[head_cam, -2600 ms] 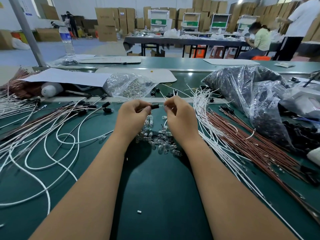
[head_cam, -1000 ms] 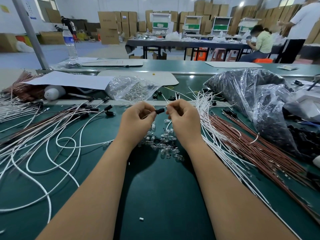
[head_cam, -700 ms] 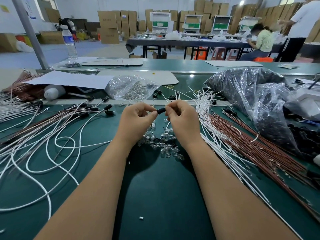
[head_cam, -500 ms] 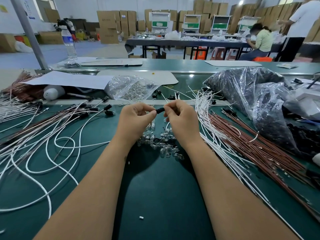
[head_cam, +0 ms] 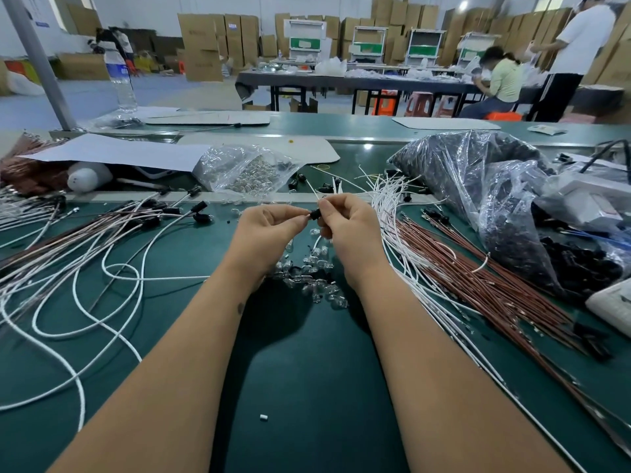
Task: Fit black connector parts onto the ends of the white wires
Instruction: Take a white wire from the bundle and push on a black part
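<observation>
Green-surfaced workbench beneath the hands. Beyond them, a long dark table on black legs stands on pale blue-grey floor. Stacked brown cardboard boxes line the far white wall. Grey metal post rises far left.

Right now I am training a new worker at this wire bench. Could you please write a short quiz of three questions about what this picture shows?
1. True or false: the black connector lies loose on the green table, untouched by either hand.
2. Which lies nearest the right hand?
A. the water bottle
B. the bundle of straight white wires
C. the sheet of white paper
3. Fill in: the small clear glass bulbs lie on the table under the two ____.

Key
1. False: the left hand and the right hand pinch it between their fingertips.
2. B
3. hands
</observation>
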The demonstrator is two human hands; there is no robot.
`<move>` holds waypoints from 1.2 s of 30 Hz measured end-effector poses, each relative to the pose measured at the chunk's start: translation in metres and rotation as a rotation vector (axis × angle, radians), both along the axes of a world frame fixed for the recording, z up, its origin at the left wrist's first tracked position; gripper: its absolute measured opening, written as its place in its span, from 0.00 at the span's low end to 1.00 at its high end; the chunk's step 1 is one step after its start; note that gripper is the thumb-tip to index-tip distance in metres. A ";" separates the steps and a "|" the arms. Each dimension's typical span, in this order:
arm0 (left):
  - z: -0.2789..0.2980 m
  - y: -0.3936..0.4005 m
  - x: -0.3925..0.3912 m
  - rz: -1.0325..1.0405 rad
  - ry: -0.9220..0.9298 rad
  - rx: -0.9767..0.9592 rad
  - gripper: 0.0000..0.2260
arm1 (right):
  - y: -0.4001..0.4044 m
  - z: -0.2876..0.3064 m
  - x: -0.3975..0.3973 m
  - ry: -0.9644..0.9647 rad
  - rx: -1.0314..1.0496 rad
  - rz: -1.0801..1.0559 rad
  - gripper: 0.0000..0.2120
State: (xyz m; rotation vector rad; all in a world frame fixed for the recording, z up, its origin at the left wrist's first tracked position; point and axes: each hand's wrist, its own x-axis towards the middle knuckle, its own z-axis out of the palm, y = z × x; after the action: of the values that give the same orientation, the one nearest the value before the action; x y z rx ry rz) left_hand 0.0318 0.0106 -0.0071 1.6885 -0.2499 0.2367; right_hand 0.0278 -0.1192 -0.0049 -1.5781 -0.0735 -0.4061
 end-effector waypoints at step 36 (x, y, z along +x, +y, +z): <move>-0.001 0.012 0.003 0.156 -0.054 -0.027 0.05 | -0.067 0.012 -0.014 0.172 -0.880 -0.896 0.12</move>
State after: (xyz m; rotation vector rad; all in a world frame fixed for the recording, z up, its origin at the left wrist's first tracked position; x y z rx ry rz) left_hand 0.0345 0.0230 -0.0083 1.6780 -0.1541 0.4009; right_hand 0.0138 -0.1860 0.0073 -2.4671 0.7004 -1.0201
